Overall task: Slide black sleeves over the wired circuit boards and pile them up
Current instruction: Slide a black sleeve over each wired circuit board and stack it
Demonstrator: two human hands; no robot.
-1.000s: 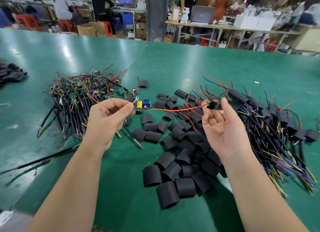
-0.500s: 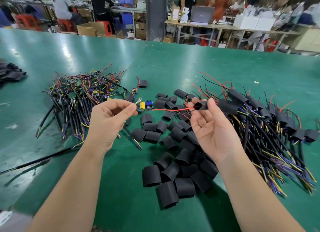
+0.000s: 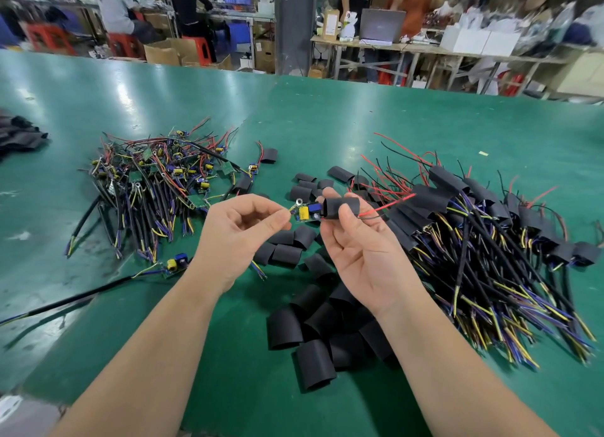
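1. A broad band of bare green table (image 3: 327,119) is seen beyond all the piles, reaching to the far edge.
2. The left side is taken up by a tangled pile of bare wired boards (image 3: 157,175). The near-left stretch is crossed by a lone board (image 3: 173,264) and its black cable (image 3: 65,302).
3. The right side is filled by a heap of sleeved boards (image 3: 490,240), with the wire ends fanned toward the near edge.
4. The middle is strewn with loose black sleeves (image 3: 313,332).
5. The small gap between the left hand (image 3: 238,237) and right hand (image 3: 356,250) is bridged by the held board (image 3: 305,212) and held sleeve (image 3: 340,208).
6. A bare lane is seen between the lone board and the loose sleeves, under the left forearm.
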